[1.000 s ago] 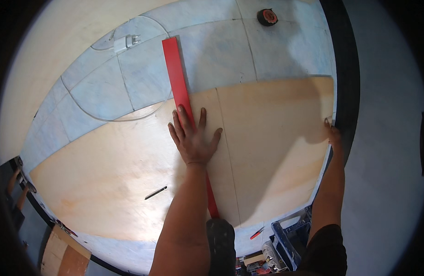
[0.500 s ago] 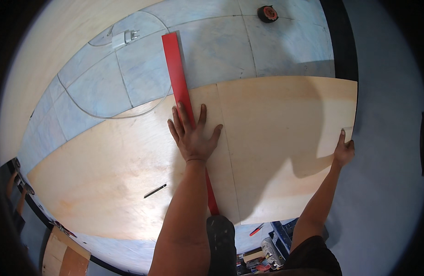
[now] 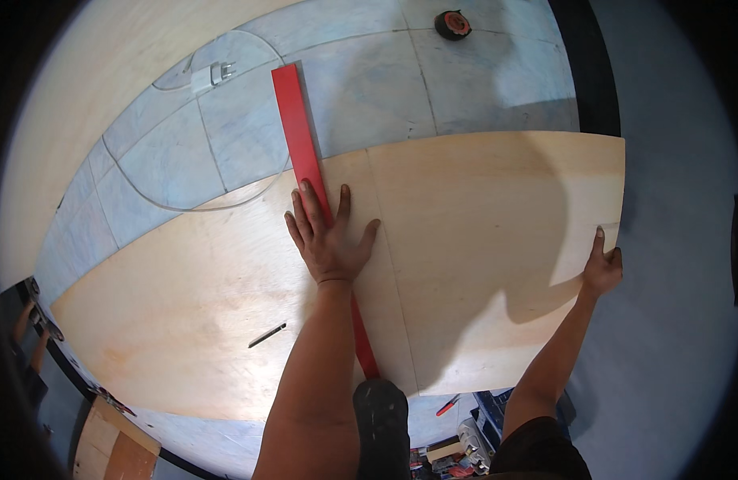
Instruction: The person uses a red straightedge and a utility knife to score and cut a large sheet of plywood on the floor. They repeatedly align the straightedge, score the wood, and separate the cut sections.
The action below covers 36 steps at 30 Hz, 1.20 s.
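Observation:
My left hand (image 3: 327,244) lies spread, fingers apart, across a long red flat strip (image 3: 291,112) and the pale plywood board (image 3: 473,208) beneath it. The strip crosses the board lengthwise from my view; its near end meets a dark knee or leg (image 3: 379,424). My right hand (image 3: 604,266) grips the board's right edge, thumb on top and fingers curled at the edge. A thin line runs across the board right of the strip. A slim dark pen-like tool (image 3: 266,335) lies on the board left of my left forearm.
A black-and-orange tape measure (image 3: 453,26) lies on pale tiles (image 3: 167,144) beyond the board, with a white charger (image 3: 207,76) and cable at upper left. A red-handled tool (image 3: 447,405), a blue case (image 3: 491,406) and small clutter show below. A black border (image 3: 593,80) runs at right.
Over the last second the board's right end has shifted right, over the black border, with my right hand on it. My left hand has stayed on the red strip.

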{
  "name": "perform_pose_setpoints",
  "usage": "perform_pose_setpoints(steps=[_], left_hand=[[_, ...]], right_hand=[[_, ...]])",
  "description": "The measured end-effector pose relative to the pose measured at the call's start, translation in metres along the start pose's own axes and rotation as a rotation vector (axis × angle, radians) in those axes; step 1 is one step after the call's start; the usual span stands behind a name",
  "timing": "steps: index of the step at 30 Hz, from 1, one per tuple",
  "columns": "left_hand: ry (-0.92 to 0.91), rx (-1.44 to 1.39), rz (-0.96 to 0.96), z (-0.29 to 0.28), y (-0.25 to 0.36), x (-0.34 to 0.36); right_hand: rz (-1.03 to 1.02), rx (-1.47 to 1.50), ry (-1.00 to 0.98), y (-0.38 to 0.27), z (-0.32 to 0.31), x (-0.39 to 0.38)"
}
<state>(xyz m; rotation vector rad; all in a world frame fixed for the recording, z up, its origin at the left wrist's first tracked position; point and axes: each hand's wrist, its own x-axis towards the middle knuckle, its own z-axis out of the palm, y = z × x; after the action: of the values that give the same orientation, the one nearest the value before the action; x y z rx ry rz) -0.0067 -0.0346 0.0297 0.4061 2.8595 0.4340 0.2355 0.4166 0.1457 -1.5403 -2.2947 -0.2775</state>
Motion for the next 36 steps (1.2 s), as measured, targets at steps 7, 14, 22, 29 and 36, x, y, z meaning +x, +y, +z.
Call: perform_pose_setpoints(steps=[7,14,22,29,36], left_hand=[[0.017,0.029,0.006,-0.001,0.0,0.0],[-0.002,0.038,0.013,0.002,0.002,0.0],[0.031,0.053,0.023,0.001,-0.002,-0.001],[0.015,0.008,0.022,0.0,0.0,-0.001],[0.014,0.007,0.019,0.0,-0.001,-0.001]], right_hand=[[-0.039,-0.013,0.0,0.003,0.002,-0.003],[0.163,0.08,-0.304,0.023,0.082,0.0],[0.104,-0.087,-0.177,0.011,0.043,0.003],[0.099,-0.056,-0.064,-0.011,-0.021,0.004],[0.103,-0.053,-0.027,-0.012,-0.03,0.001]])
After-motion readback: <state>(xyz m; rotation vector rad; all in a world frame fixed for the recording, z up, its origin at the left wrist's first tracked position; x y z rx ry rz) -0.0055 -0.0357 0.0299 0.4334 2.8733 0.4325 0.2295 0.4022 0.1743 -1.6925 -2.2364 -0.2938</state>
